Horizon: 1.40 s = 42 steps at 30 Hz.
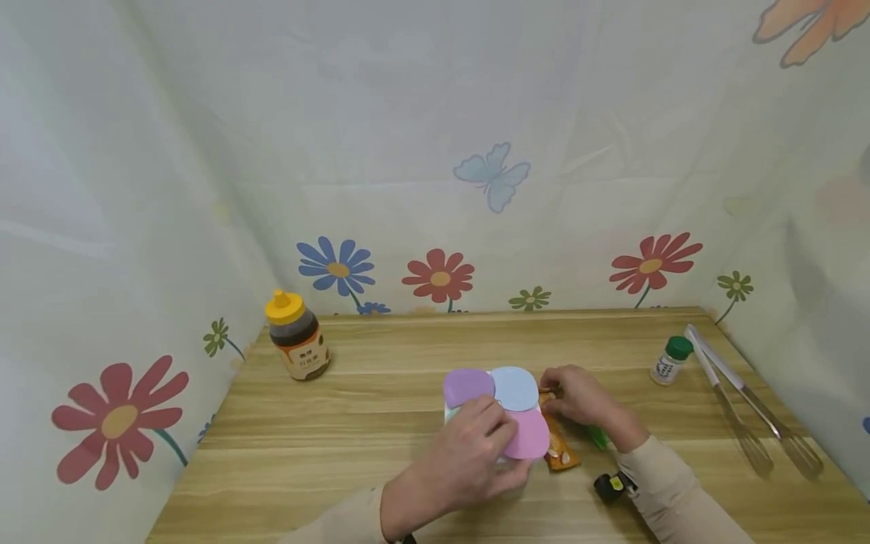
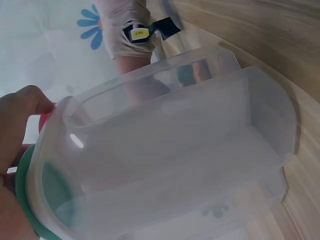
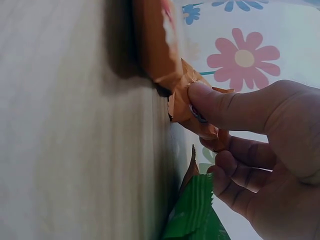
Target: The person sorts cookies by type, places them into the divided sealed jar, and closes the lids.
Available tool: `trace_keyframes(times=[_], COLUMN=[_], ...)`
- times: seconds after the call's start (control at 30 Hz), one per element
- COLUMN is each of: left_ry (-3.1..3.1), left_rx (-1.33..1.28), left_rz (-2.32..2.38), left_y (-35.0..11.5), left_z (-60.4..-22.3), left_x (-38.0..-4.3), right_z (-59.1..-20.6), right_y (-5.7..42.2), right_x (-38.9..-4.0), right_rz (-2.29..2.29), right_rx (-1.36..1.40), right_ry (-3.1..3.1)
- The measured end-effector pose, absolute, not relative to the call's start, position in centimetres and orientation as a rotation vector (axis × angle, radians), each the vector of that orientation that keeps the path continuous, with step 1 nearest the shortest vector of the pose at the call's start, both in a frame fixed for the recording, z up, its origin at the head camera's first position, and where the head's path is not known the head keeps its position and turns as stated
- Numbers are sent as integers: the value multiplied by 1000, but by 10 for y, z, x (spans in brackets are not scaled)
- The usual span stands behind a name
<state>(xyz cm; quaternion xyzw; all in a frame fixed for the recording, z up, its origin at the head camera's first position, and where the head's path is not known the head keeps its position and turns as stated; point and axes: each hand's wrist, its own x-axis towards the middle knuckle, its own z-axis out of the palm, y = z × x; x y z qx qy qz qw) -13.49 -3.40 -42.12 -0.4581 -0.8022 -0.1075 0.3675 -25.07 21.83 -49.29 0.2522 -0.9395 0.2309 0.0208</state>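
A clear plastic storage container (image 2: 175, 130) with several compartments stands at the front middle of the table. From above show its purple lid (image 1: 469, 387), pale blue lid (image 1: 516, 389) and pink lid (image 1: 529, 437); a green lid (image 2: 24, 195) is mostly under my left hand (image 1: 469, 449). That hand grips the container's top, fingers over the lids and thumb at the near side. Just right of it, my right hand (image 1: 578, 397) pinches the crumpled end of an orange snack packet (image 1: 560, 447) between thumb and fingers. Below those fingers lies a green packet (image 3: 195, 212), partly hidden by the wrist in the head view.
A honey bottle (image 1: 299, 340) with a yellow cap stands at the back left of the wooden table (image 1: 381, 347). Toward the right are a green-capped seasoning jar (image 1: 669, 361) and a whisk-like utensil (image 1: 744, 408) with two long arms. Flower-printed curtains (image 1: 381, 151) enclose the table.
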Motion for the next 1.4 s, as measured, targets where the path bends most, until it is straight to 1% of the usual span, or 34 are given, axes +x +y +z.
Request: trace_keyframes(times=[0.3,0.7,1.1,1.4], left_ry=[-1971,-1960,-1960,-2031], left_rx=[-1150,-1142,-1123,-1092], left_rz=[-192,-321,-350,-283], left_y=[-31,-36,-36,-37], left_z=[-421,-426,-423,-418], left_x=[-138,-138,-138,-134], right_z=[-488,-490,-490,-487], right_y=[220,225,230,232], right_x=[-247,-240,-237,-232], right_rz=[741,768,756,792], right_rx=[696,632,703,727], right_ry=[-2957,-2953,-2862,-2810])
